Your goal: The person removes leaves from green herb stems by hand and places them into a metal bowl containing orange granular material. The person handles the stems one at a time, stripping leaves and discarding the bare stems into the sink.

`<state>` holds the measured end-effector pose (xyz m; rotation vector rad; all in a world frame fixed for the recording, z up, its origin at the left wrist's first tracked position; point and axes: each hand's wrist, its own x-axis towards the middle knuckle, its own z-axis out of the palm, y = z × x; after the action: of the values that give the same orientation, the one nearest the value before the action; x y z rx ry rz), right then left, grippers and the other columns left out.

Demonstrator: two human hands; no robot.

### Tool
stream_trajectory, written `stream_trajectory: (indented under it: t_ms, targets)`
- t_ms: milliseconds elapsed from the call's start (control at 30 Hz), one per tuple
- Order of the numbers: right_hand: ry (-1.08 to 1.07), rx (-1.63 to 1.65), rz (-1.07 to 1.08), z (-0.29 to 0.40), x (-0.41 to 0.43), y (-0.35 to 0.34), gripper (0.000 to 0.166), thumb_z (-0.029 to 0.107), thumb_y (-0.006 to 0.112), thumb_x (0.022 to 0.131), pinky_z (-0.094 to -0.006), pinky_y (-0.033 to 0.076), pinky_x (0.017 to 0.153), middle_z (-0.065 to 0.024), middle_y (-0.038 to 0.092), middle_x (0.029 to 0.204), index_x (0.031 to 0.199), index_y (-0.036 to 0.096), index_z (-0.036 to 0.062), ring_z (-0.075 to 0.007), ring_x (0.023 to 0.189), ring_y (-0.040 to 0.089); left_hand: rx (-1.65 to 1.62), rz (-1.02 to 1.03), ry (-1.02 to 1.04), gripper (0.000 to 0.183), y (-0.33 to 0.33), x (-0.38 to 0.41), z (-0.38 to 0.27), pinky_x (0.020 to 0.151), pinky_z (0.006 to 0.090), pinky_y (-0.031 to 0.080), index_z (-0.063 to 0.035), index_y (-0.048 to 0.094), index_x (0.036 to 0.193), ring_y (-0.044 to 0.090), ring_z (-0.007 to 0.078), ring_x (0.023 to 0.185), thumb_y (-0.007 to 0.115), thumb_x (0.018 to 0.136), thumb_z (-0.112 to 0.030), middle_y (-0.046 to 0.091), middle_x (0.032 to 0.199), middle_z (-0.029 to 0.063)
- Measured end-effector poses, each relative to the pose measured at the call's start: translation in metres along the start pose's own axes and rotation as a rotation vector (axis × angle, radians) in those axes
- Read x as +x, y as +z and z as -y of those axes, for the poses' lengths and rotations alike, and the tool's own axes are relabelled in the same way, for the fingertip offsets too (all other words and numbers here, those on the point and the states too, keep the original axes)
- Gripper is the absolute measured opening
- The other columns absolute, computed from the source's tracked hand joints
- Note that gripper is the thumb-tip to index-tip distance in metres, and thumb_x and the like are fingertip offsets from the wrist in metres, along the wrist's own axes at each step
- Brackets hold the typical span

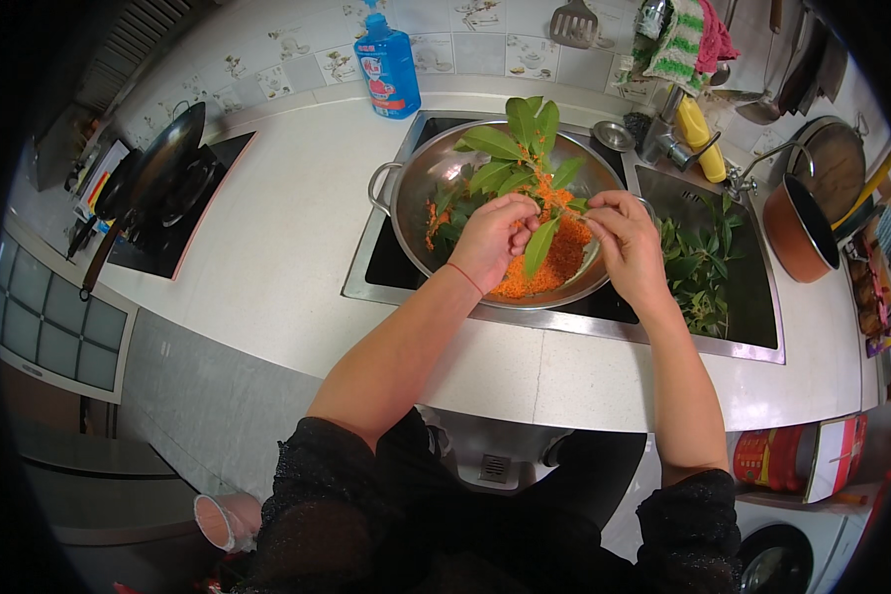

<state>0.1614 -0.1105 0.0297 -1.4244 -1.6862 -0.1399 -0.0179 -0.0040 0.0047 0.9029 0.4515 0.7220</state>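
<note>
Over a wide two-handled steel bowl [416, 252], which sits across the left sink basin, I hold a leafy sprig [523, 160] with clusters of tiny orange flowers. My right hand [627, 241] pinches the sprig's stem between thumb and fingers. With curled fingers, my left hand [501, 234] touches the flower clusters from the other side; whether it grips them is hard to tell. Loose orange blossoms [546, 271] lie heaped in the bowl below my hands. More flowering sprigs [449, 211] rest against the bowl's left side.
Green leafy branches [702, 260] lie in the right sink basin, below the faucet [664, 137]. A blue soap bottle [387, 70] stands behind the bowl. At the right is a copper-coloured pot [798, 230]; at the left, a wok [160, 163] sits on a black cooktop [215, 171].
</note>
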Motion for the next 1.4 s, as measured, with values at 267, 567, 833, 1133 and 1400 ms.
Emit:
stream_trajectory:
  t_ms: [267, 567, 833, 1133, 1400]
  targets:
    - [-0.064, -0.151, -0.024, 0.004, 0.002, -0.004, 0.011, 0.001, 0.067, 0.078, -0.0365, 0.049, 0.073, -0.0083, 0.062, 0.098, 0.089, 0.069, -0.0004, -0.0260, 0.086, 0.059, -0.006, 0.036, 0.014, 0.016, -0.001, 0.002, 0.001, 0.051, 0.0235, 0.031, -0.0045, 0.057, 0.083, 0.041, 0.0086, 0.056, 0.055, 0.094, -0.016, 0.055, 0.075, 0.0036]
    - [-0.193, -0.335, 0.023, 0.018, 0.006, -0.004, 0.011, 0.000, 0.065, 0.072, -0.0359, 0.051, 0.072, -0.0063, 0.064, 0.099, 0.082, 0.068, 0.0034, -0.0252, 0.086, 0.059, 0.080, -0.019, -0.039, 0.013, 0.000, 0.001, 0.003, 0.049, 0.0212, 0.029, -0.0027, 0.059, 0.084, 0.040, 0.0061, 0.055, 0.057, 0.092, -0.013, 0.054, 0.073, 0.0025]
    - [-0.041, -0.192, -0.041, 0.008, 0.001, -0.002, 0.009, 0.002, 0.067, 0.078, -0.0379, 0.050, 0.076, -0.0081, 0.061, 0.105, 0.086, 0.068, 0.0006, -0.0275, 0.089, 0.059, 0.037, 0.042, -0.010, 0.010, -0.003, 0.001, 0.003, 0.050, 0.0218, 0.030, -0.0028, 0.058, 0.084, 0.041, 0.0067, 0.057, 0.055, 0.092, -0.009, 0.054, 0.074, 0.0035]
    - [-0.091, -0.341, -0.054, 0.015, 0.005, -0.010, 0.010, 0.002, 0.066, 0.074, -0.0369, 0.051, 0.073, -0.0065, 0.063, 0.103, 0.084, 0.068, 0.0020, -0.0261, 0.090, 0.060, 0.125, 0.056, 0.008, 0.018, 0.000, 0.001, 0.000, 0.050, 0.0217, 0.030, -0.0037, 0.058, 0.082, 0.040, 0.0073, 0.057, 0.055, 0.093, -0.017, 0.055, 0.075, 0.0041]
    - [-0.269, -0.415, -0.011, 0.026, 0.004, 0.002, 0.016, 0.003, 0.063, 0.065, -0.0334, 0.053, 0.069, -0.0039, 0.064, 0.105, 0.081, 0.067, 0.0031, -0.0232, 0.086, 0.058, 0.157, -0.017, -0.097, 0.038, 0.010, -0.004, 0.006, 0.048, 0.0211, 0.027, -0.0060, 0.059, 0.078, 0.037, 0.0067, 0.053, 0.057, 0.096, -0.039, 0.053, 0.071, 0.0028]
